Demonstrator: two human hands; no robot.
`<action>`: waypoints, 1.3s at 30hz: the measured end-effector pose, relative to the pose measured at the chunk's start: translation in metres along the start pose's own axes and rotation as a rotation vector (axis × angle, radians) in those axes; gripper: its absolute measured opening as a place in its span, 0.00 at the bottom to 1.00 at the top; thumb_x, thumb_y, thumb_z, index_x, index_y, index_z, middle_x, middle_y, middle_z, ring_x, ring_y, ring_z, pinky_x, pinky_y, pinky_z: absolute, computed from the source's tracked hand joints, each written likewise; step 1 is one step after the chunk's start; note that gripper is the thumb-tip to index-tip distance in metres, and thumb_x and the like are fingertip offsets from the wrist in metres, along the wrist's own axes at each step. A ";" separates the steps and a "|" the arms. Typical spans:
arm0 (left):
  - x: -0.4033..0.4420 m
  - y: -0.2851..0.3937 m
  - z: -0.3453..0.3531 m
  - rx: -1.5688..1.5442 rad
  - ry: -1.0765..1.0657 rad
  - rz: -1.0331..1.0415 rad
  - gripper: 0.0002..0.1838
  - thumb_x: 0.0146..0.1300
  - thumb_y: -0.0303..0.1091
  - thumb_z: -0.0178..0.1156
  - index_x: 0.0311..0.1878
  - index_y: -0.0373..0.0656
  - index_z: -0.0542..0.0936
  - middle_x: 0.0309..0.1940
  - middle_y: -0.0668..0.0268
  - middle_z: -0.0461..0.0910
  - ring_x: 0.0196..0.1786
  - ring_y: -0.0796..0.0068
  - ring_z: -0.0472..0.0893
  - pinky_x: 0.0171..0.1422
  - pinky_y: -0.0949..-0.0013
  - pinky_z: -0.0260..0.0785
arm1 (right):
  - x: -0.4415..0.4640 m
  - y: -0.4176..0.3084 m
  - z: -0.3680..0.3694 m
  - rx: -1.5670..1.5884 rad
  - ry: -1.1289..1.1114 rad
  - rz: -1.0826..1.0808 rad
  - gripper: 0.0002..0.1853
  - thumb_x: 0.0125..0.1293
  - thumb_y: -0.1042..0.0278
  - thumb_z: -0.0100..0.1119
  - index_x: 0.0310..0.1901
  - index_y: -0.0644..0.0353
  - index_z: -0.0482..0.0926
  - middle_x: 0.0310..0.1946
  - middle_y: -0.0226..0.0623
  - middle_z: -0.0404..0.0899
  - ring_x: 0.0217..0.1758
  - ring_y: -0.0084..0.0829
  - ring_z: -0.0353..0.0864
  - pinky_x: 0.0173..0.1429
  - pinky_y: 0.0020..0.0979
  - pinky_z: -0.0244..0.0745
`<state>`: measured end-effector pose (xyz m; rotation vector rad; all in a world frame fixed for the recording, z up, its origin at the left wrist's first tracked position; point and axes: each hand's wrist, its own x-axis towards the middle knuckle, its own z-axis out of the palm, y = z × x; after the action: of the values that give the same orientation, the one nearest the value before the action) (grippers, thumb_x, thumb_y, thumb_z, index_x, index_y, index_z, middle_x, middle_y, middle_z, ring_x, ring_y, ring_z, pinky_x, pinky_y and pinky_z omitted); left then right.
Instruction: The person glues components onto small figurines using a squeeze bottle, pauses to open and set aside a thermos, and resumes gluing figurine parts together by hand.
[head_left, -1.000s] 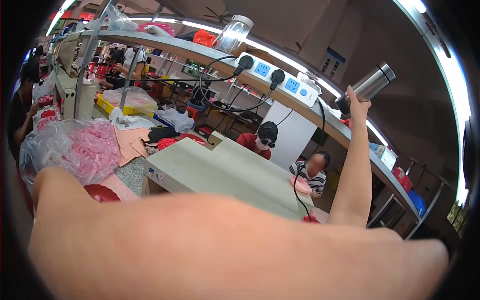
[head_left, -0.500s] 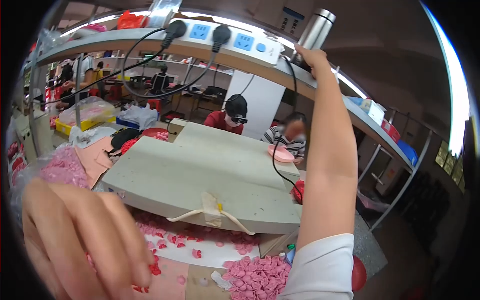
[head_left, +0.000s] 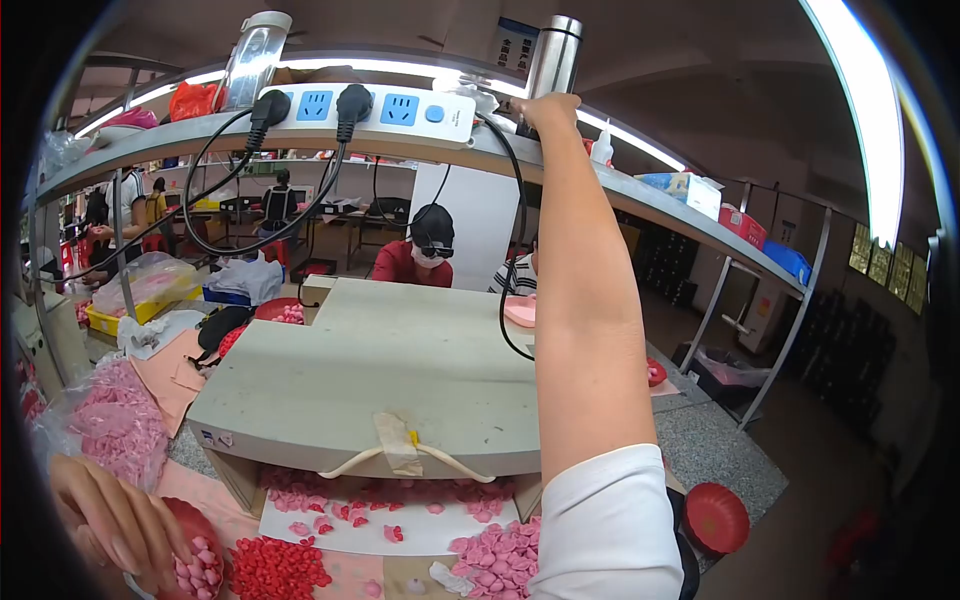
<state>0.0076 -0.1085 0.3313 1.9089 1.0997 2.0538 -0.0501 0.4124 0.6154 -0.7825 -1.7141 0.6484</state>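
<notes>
My right hand (head_left: 549,112) is stretched up to the overhead shelf, its fingers closed around the lower part of a steel vacuum flask (head_left: 556,62). The flask stands upright there; the fingers on its far side are hidden. At the lower left, my left hand (head_left: 115,520) hangs loosely bent with nothing visible in it. It is beside a red bowl (head_left: 185,515) of small pink pieces (head_left: 200,570). Close by lies a heap of small red pieces (head_left: 278,568). Pink petal-like pieces (head_left: 497,560) are piled near my right sleeve.
A white power strip (head_left: 370,115) with two black plugs runs along the shelf (head_left: 150,135), beside a clear bottle (head_left: 257,60). Below is a grey-green raised board (head_left: 370,370). Co-worker in red (head_left: 415,262) sits beyond. A red bowl (head_left: 716,517) stands at right.
The view has turned right and levelled. My left hand has dropped lower and away from the camera, uncovering the bowl and red heap. My right hand stays at the flask.
</notes>
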 end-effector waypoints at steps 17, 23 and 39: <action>-0.032 -0.023 -0.024 0.066 0.162 -0.010 0.12 0.70 0.34 0.49 0.32 0.39 0.66 0.13 0.63 0.68 0.11 0.66 0.73 0.19 0.60 0.74 | -0.001 -0.019 0.036 -0.032 -0.173 -0.304 0.48 0.45 0.39 0.71 0.53 0.79 0.68 0.40 0.50 0.77 0.40 0.34 0.78 0.41 0.34 0.77; -0.040 -0.021 -0.028 0.050 0.267 -0.046 0.11 0.69 0.34 0.51 0.32 0.37 0.68 0.15 0.62 0.69 0.13 0.66 0.74 0.20 0.61 0.74 | -0.026 -0.027 0.022 -0.045 -0.250 -0.333 0.68 0.38 0.39 0.75 0.66 0.80 0.41 0.58 0.67 0.65 0.60 0.52 0.71 0.57 0.48 0.71; -0.041 -0.037 -0.037 0.001 0.317 -0.072 0.13 0.66 0.35 0.56 0.32 0.34 0.71 0.13 0.58 0.73 0.14 0.67 0.75 0.23 0.60 0.75 | -0.025 -0.027 0.028 0.110 -0.299 -0.574 0.55 0.43 0.44 0.73 0.62 0.75 0.53 0.54 0.59 0.67 0.53 0.42 0.75 0.54 0.34 0.74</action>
<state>-0.0325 -0.1192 0.2790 1.5520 1.2113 2.3693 -0.0767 0.3751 0.6134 -0.0946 -2.0321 0.4654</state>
